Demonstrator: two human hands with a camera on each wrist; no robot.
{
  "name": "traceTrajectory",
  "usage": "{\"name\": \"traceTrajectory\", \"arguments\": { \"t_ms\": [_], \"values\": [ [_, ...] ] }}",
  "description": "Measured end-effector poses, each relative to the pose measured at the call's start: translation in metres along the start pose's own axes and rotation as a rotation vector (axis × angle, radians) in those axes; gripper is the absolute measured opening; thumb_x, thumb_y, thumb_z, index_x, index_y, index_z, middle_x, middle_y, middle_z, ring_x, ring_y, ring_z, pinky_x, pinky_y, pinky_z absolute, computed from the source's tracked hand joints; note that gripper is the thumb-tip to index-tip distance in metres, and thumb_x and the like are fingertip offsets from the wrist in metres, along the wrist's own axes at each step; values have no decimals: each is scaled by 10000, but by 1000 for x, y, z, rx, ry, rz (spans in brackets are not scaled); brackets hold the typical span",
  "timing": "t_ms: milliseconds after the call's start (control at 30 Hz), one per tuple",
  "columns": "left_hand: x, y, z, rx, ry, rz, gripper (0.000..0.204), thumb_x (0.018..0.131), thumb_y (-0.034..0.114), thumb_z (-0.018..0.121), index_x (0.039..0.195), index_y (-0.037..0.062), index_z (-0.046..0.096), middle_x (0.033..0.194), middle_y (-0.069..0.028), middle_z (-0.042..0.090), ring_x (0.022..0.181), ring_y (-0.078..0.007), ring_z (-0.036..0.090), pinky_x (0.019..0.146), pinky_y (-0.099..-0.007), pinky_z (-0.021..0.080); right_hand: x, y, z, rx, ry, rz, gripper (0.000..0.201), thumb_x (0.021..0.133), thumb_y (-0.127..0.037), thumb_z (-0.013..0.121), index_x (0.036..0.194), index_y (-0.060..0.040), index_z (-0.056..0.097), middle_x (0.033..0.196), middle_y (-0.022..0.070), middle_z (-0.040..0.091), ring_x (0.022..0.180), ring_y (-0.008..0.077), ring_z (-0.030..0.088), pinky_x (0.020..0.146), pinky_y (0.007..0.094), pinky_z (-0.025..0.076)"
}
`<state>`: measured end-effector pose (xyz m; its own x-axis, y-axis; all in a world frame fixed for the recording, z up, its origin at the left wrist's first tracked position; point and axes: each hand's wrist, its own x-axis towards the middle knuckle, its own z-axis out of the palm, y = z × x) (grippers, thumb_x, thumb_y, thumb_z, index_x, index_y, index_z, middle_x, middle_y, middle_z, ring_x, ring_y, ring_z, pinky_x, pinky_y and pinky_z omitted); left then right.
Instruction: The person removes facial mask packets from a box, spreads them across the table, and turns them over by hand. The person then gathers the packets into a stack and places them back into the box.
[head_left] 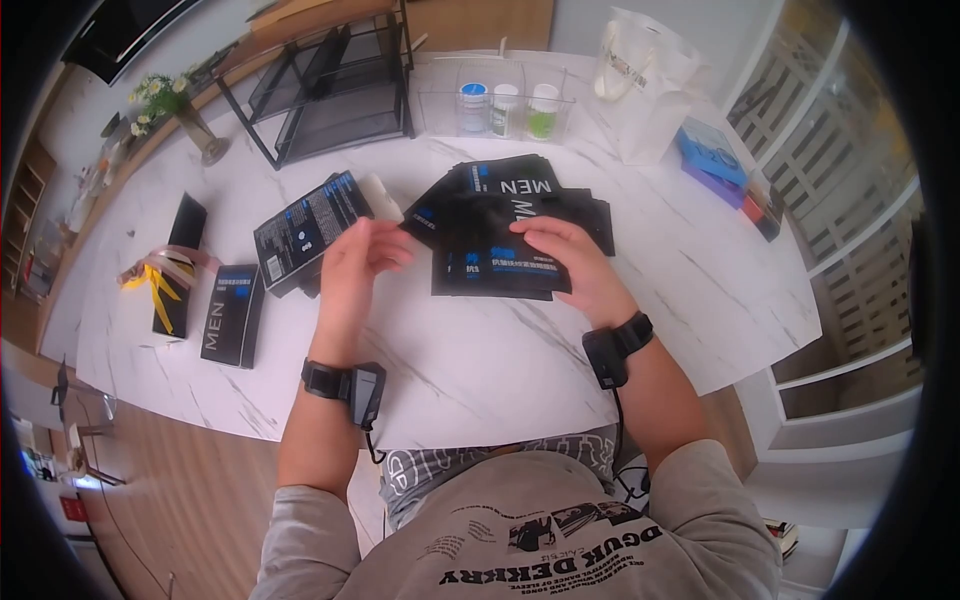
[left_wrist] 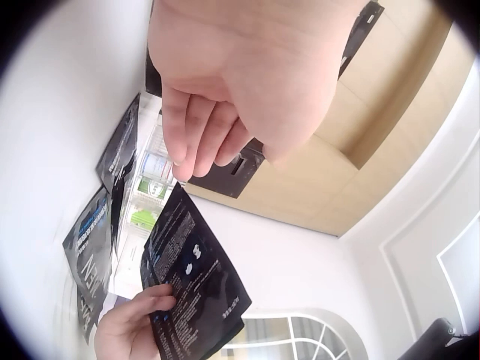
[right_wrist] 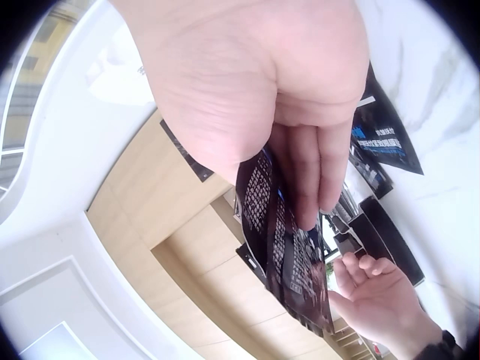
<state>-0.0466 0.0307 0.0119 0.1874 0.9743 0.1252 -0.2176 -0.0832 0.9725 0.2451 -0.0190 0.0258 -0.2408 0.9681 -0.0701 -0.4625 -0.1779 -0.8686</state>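
Observation:
My right hand [head_left: 575, 262] pinches a few flat black sachets [head_left: 485, 268] with blue and white print, thumb on one face and fingers on the other. In the left wrist view, the held sachets [left_wrist: 199, 281] stand tilted, dense white text on the face. Just left of them, my left hand [head_left: 362, 265] hovers with loosely bent fingers and nothing in its grasp. More black sachets marked MEN [head_left: 520, 178] lie in a spread pile beyond the right hand. Beside the left hand lies a black printed box [head_left: 305, 230], its white end flap raised.
Another black MEN box [head_left: 230, 315] and a black box with a yellow ribbon [head_left: 170, 290] are at left. Behind are a black mesh rack [head_left: 330, 95], a clear organizer [head_left: 440, 115] with bottles, and a white bag [head_left: 645, 90]. Small boxes [head_left: 712, 155] sit at right.

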Motion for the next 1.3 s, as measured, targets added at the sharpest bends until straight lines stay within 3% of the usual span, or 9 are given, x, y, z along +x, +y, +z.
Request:
{"name": "traceTrajectory", "arguments": {
  "t_ms": [133,300,533,700,800,933,967,1067,1300],
  "values": [
    [5,-2,-16,14,-59,35,449,1079,345,393,1121,-37,625,911,-122,695,763,-173,648,706,-275,502,-3,-2,5,11,-7,-6,240,964,-85,593,1171,23,649,1071,99,695,951,169,690,854,304,571],
    [-10,-4,5,106,-510,-51,899,956,685,393,1486,-41,354,992,-141,701,878,-189,677,786,-293,525,-6,3,4,-73,-60,-84,243,970,-90,580,1173,23,652,1086,104,695,967,172,689,861,317,572],
    [-18,-8,13,93,-565,-116,850,970,703,329,1345,-26,555,1256,-148,622,1167,-190,588,984,-312,472,8,18,-4,18,-177,165,296,1014,-166,525,1206,27,641,1127,111,683,1001,174,679,886,314,560],
    [-22,-6,24,4,-408,-158,961,942,746,188,1284,-59,587,1203,-173,650,1110,-231,641,985,-337,506,5,17,2,-43,-207,68,370,1049,-225,439,1265,34,593,1163,131,671,1069,202,654,942,339,527],
    [-20,-5,23,-134,-379,-199,958,945,742,197,1282,-67,582,1207,-189,643,1112,-252,640,954,-355,529,4,13,5,234,-109,161,423,1051,-279,402,1328,9,542,1172,136,665,1131,237,621,993,379,492],
    [-20,3,25,-178,-268,-199,961,944,739,214,1284,-88,565,1226,-212,629,1103,-295,649,874,-369,571,11,24,-20,100,-166,-158,434,1039,-305,361,1337,-25,505,1235,137,619,1105,244,621,957,393,508],
    [-20,2,23,-199,-266,-207,960,944,737,217,1285,-90,562,1227,-216,628,1096,-300,653,860,-366,575,17,27,-34,-19,-96,-159,349,972,-172,523,1296,-43,532,1242,124,606,1130,232,591,952,386,498],
    [-17,-3,20,-235,-257,-230,962,943,737,220,1287,-97,555,1231,-223,626,1076,-312,665,834,-359,583,18,29,-16,-888,150,-636,465,828,-44,697,1271,-67,555,1180,108,615,1111,237,576,933,383,489],
    [-13,-3,24,-149,-292,-303,950,962,721,176,1305,-83,547,1221,-188,644,1071,-280,663,865,-352,562,-8,3,28,-1298,-39,-979,400,711,-135,838,1076,-89,680,1083,65,639,1058,270,579,915,372,455]
  ]
}}
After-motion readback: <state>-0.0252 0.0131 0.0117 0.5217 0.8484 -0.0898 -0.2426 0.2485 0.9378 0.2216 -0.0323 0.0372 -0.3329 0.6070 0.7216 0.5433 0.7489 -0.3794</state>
